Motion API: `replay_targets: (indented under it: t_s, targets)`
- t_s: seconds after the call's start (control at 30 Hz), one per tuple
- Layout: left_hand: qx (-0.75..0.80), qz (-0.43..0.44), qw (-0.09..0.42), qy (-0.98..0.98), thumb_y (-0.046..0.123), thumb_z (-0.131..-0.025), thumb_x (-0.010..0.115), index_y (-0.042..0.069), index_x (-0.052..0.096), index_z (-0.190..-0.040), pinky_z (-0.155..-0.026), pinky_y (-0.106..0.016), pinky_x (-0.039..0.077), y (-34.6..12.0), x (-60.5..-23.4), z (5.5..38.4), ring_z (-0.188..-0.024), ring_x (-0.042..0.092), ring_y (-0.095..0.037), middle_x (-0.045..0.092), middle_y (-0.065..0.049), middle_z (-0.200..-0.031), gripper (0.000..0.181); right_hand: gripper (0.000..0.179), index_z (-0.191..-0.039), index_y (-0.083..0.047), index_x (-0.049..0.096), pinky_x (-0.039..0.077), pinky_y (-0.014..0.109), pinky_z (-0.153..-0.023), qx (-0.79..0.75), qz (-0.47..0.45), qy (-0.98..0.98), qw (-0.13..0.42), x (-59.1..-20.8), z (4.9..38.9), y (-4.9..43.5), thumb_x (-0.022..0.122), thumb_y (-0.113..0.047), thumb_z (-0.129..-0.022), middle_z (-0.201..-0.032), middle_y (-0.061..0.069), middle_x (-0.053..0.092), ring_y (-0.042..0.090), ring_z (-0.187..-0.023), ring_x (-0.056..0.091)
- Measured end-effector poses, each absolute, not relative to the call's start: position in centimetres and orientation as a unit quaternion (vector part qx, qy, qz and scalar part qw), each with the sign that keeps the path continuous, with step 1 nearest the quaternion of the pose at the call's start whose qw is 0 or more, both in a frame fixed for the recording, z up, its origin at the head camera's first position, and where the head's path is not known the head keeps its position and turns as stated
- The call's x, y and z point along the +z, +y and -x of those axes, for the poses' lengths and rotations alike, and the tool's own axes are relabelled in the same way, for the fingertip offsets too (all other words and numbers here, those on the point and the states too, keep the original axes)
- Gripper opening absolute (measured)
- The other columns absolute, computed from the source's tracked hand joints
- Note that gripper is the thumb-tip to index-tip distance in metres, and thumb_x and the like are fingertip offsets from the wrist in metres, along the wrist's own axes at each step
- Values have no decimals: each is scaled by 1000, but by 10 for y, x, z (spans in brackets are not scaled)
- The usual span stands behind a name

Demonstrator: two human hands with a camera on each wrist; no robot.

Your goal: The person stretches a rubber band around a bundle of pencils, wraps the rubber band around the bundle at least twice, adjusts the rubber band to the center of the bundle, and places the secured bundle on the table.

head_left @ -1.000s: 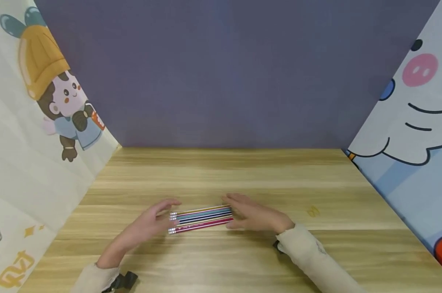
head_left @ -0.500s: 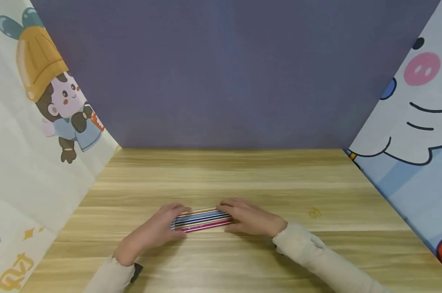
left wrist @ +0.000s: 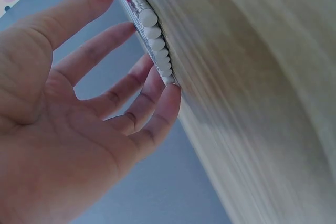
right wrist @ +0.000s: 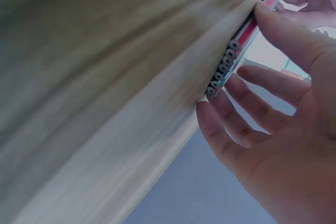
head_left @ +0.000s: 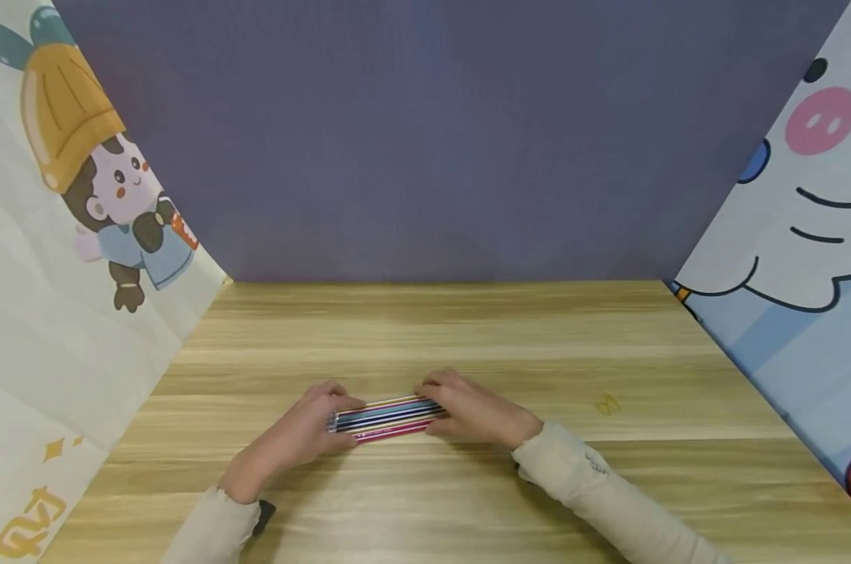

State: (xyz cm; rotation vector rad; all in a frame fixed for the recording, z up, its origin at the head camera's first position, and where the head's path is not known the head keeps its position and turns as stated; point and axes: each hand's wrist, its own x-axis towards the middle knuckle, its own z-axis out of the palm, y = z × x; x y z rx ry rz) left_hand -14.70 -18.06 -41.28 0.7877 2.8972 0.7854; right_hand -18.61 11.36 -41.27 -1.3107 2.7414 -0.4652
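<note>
Several pencils [head_left: 390, 415] lie side by side in a flat row on the wooden table, striped in red, blue, yellow and dark colours. My left hand [head_left: 302, 431] grips the row at its eraser end, thumb on the near side and fingers on the far side. White erasers [left wrist: 153, 32] with silver bands show beside that thumb in the left wrist view. At the opposite end my right hand [head_left: 478, 409] holds the row the same way. The unsharpened tips [right wrist: 224, 66] line up between its thumb and fingers in the right wrist view.
A wooden table [head_left: 468, 329] spreads under both hands, with a small yellow looped thing [head_left: 607, 404] to the right. Behind it stands a dark grey-purple panel [head_left: 425, 141]. Printed cartoon sheets flank the table on the left [head_left: 16, 337] and right [head_left: 785, 345].
My left hand has come in from the left and taken hold of the eraser end. My right hand has closed in over the other end. The row has barely shifted.
</note>
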Motion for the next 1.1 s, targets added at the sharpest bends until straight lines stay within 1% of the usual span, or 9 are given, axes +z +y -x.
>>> replay_targets:
  t_s: [0.1,0.23,0.43,0.53,0.63,0.77,0.87,1.0,1.1]
  targets:
    - [253,-255,16,933,20,-78,86,9,70,-123,-91,-46,52,-181,-413,146,-107,54,-25,60,-6,-115,49,52,-137,-8,58,51,35,-98,-148,433,888,32,-414,186,113,73,-31,-92,-128,6,57,20,-116,52]
    - [259,-260,19,930,19,-77,86,10,70,-123,-90,-45,52,-181,-412,146,-106,53,-23,60,-5,-113,50,52,-140,-12,57,51,34,-94,-161,438,884,41,-413,187,114,73,-30,-93,-124,4,57,17,-111,50]
    - [269,-263,46,925,21,-76,87,7,66,-124,-81,-33,51,-178,-414,149,-94,53,-16,59,1,-101,54,57,-144,-16,53,48,28,-90,-201,431,876,77,-412,189,114,73,-31,-92,-120,-1,56,11,-106,46]
    - [270,-261,51,925,21,-75,88,8,66,-118,-73,-26,50,-177,-416,151,-85,52,-13,57,4,-92,50,53,-138,-16,57,48,27,-91,-204,428,876,84,-411,190,110,74,-34,-91,-119,-4,57,9,-106,48]
    - [276,-263,49,923,20,-75,88,10,66,-108,-67,-23,47,-175,-417,153,-79,52,-11,56,5,-86,41,45,-128,-16,61,48,28,-92,-203,429,876,87,-412,193,106,76,-35,-89,-116,-6,59,8,-105,49]
    - [281,-261,60,921,18,-75,88,12,65,-93,-63,-22,46,-174,-415,153,-75,51,-11,56,5,-81,31,33,-111,-18,62,46,27,-86,-204,426,876,96,-413,198,103,78,-34,-87,-103,-8,59,9,-97,49]
    - [285,-253,77,921,17,-77,87,13,64,-87,-58,-22,44,-172,-413,152,-71,49,-10,54,5,-77,25,25,-100,-20,60,45,25,-80,-200,419,879,105,-412,198,102,78,-34,-88,-94,-10,57,9,-91,48]
    - [279,-249,88,923,16,-80,85,11,64,-84,-54,-21,42,-169,-410,149,-67,47,-9,53,4,-75,21,21,-92,-20,60,43,24,-75,-191,416,882,114,-410,196,102,77,-32,-89,-88,-9,55,9,-85,47]
    - [267,-257,85,925,16,-80,84,9,65,-88,-58,-22,45,-169,-410,147,-71,48,-9,54,4,-79,22,22,-94,-19,61,44,24,-75,-186,410,885,121,-408,194,101,78,-32,-88,-90,-9,54,9,-85,47]
